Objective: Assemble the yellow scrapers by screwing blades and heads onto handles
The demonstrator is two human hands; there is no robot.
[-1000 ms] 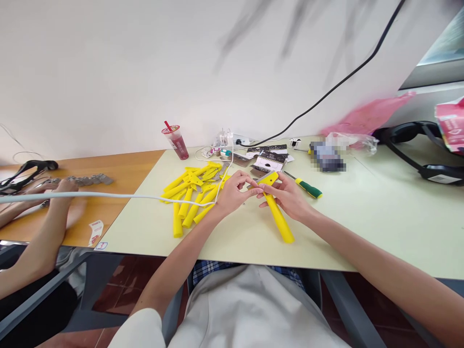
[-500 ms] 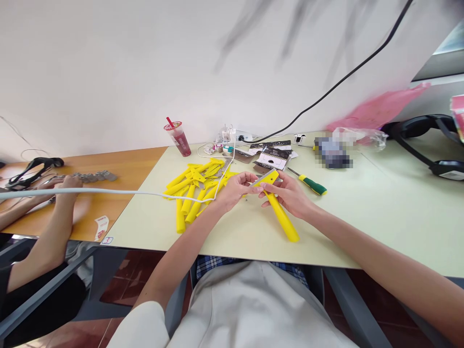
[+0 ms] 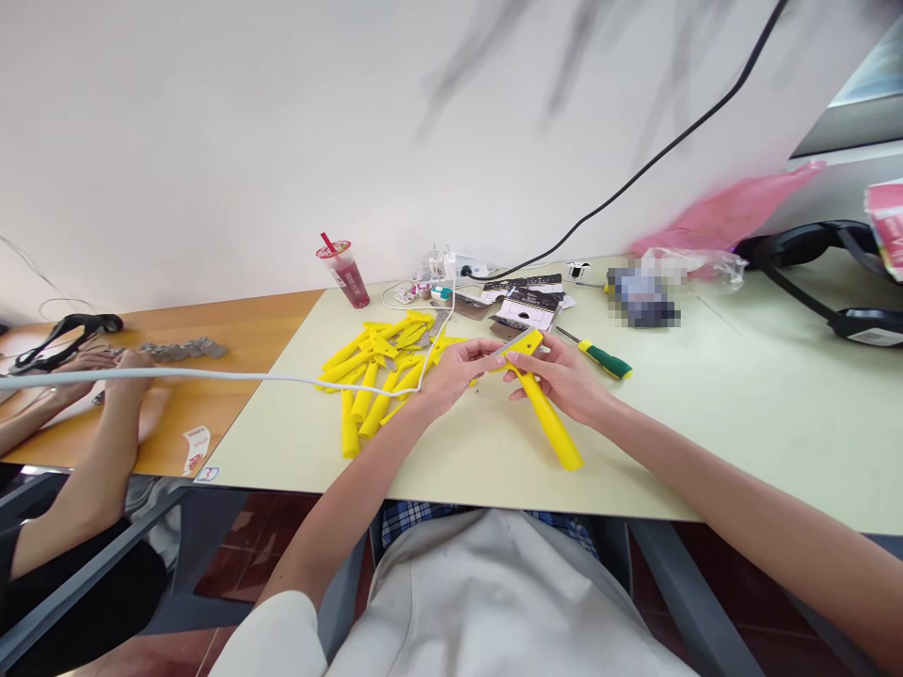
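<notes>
Between my hands is a yellow scraper (image 3: pixel 548 421) with a metal blade strip along its head, its handle slanting down to the right. My left hand (image 3: pixel 462 369) pinches the left end of the head, thumb near the blade. My right hand (image 3: pixel 568 378) closes around the head where it meets the handle, thumb on top. Some fingers of both hands are hidden behind the head. Left of my left hand lies a pile of yellow scrapers and loose yellow parts (image 3: pixel 367 376). A screwdriver (image 3: pixel 608 361) with a green and yellow handle lies beyond my right hand.
A white cable (image 3: pixel 303 378) crosses over the pile and my left forearm. Toward the wall stand a drink cup (image 3: pixel 351 275), a power strip (image 3: pixel 474 267) and opened small boxes (image 3: pixel 526 306). A black headset (image 3: pixel 839 282) sits far right. At left, another person's hands (image 3: pixel 131 362) work over grey parts.
Both hands keep hold of the scraper in nearly the same place. My left fingers have shifted slightly along its head. The view has moved a little.
</notes>
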